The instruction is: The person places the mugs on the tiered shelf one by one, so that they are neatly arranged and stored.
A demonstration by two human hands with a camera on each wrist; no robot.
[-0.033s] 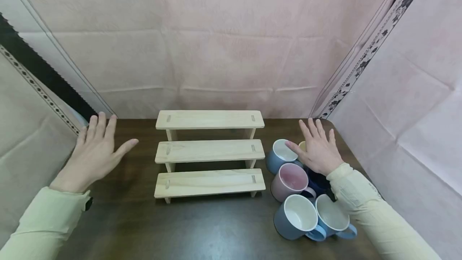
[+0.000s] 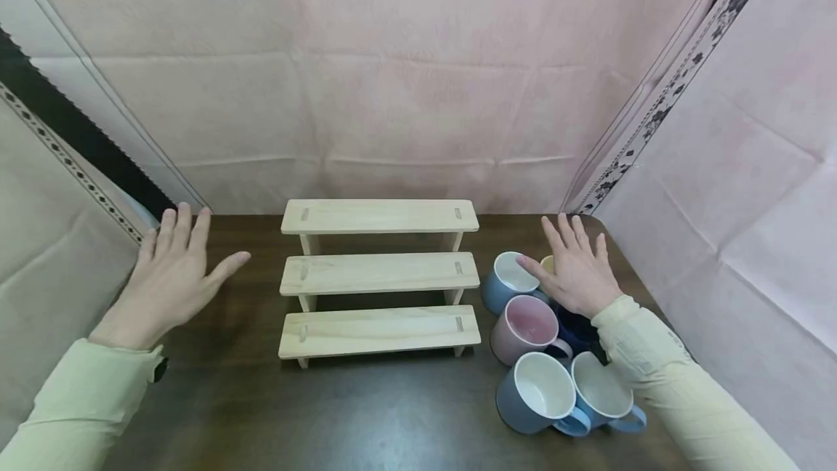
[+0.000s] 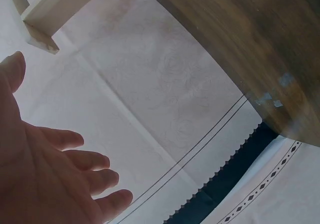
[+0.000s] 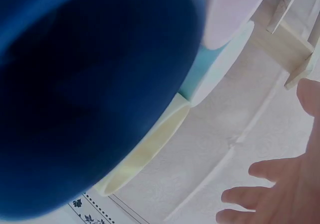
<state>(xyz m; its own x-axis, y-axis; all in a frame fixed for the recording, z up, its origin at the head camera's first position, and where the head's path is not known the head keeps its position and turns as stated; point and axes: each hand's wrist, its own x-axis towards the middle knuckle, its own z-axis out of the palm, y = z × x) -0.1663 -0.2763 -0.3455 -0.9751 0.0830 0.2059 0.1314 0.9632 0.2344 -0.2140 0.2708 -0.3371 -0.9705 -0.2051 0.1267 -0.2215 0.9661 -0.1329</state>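
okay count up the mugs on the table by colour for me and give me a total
Light blue mugs: 3
Pink mug: 1
Dark blue mug: 1, mostly hidden under the right hand
Pale yellow mug: 1, only its rim shows
Total: 6 mugs

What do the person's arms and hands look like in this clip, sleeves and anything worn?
Both arms wear long pale yellow-green sleeves reaching the wrists. The left sleeve carries a small dark item at its cuff, too small to identify. The left hand and right hand are bare: no gloves or rings show.
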